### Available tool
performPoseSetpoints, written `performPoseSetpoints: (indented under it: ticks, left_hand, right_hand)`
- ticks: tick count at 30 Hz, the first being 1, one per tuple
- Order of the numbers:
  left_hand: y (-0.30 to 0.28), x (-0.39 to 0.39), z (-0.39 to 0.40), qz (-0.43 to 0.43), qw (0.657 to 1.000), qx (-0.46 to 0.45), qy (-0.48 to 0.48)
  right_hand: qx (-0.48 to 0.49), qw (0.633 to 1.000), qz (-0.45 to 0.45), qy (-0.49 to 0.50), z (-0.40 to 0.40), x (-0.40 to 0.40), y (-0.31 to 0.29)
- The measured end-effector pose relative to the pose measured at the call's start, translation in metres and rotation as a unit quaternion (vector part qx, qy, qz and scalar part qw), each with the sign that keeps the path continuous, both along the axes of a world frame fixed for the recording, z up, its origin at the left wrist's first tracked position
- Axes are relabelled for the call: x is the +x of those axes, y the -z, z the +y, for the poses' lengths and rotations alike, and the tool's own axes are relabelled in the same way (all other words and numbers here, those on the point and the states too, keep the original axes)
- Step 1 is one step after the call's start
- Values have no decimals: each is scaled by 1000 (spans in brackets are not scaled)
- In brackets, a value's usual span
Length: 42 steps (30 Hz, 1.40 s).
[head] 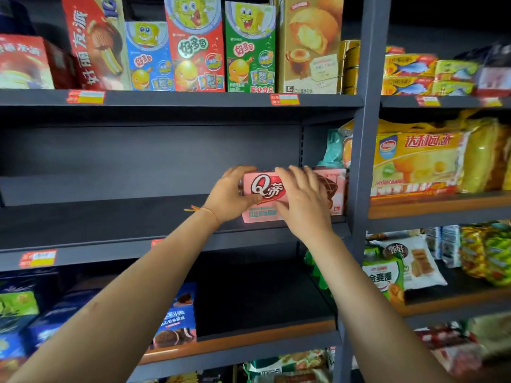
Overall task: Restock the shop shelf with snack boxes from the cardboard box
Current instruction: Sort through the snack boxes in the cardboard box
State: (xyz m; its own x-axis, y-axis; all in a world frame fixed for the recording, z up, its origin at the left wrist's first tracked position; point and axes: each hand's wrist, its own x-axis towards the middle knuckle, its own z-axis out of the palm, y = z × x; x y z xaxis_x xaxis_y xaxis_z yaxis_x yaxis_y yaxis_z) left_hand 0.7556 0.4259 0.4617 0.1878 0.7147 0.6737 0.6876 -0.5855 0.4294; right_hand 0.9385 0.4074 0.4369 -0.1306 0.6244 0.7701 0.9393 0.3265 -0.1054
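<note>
A person's two hands set a pink snack box (265, 190) on the dark middle shelf (110, 217) of a shop rack, at the shelf's right end just beside the grey upright post (365, 161). The left hand (229, 194) grips the box's left end, fingers curled over its top edge and thumb across the front. The right hand (302, 200) lies flat against the box's front with its fingers straight and spread, covering the middle of the box. A thin orange string (199, 209) circles the left wrist.

To the left of the pink box the same shelf shows only its dark board and two red-and-yellow price tags (38, 258) on its front lip. Above the pink box, the upper shelf holds a row of upright cartoon cracker boxes (193, 45) in blue, red and green, with a tall tan cake box (309, 45) at their right. Below the pink box, the lower shelf carries blue cookie boxes (177, 316) towards its left side. Right of the post, yellow cake bags (420, 161) fill the neighbouring shelf.
</note>
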Motion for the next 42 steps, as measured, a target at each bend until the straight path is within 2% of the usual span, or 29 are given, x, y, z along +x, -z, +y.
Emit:
performPoseSetpoints:
  ticks: [7,15,18,21,23,27,31,34,36,42]
  left_hand:
    - [0,1,-1,-10,1000,-20,6]
    - [-3,-12,-18,-18,998,-49,-39]
    - [5,-25,-41,-67,997,9,-46]
    - [28,-62,-82,-173,980,59,-76]
    - [58,-98,-114,-246,966,-7,-84]
    - [145,-193,-167,-237,950,-158,-132]
    - [233,-317,-214,-272,907,-234,-220]
    - [296,-419,-261,-305,861,-277,-299]
    - [335,-485,-299,-347,820,-301,-340]
    - [456,-657,-392,-449,682,-348,-460]
  right_hand:
    - [-12,1000,15,-6,4,-1,2]
    - [-4,999,18,-40,3,-14,3]
    - [79,992,60,-74,-8,-33,13]
    - [131,959,143,-207,-32,-80,30]
    - [91,934,200,-280,-56,-121,47]
    - [-87,895,195,-391,-92,-221,103]
    - [-254,845,162,-441,-116,-345,178]
    - [-377,791,131,-464,-141,-457,238]
    - [-438,760,106,-468,-163,-536,278]
    - [-557,716,8,-420,-228,-739,415]
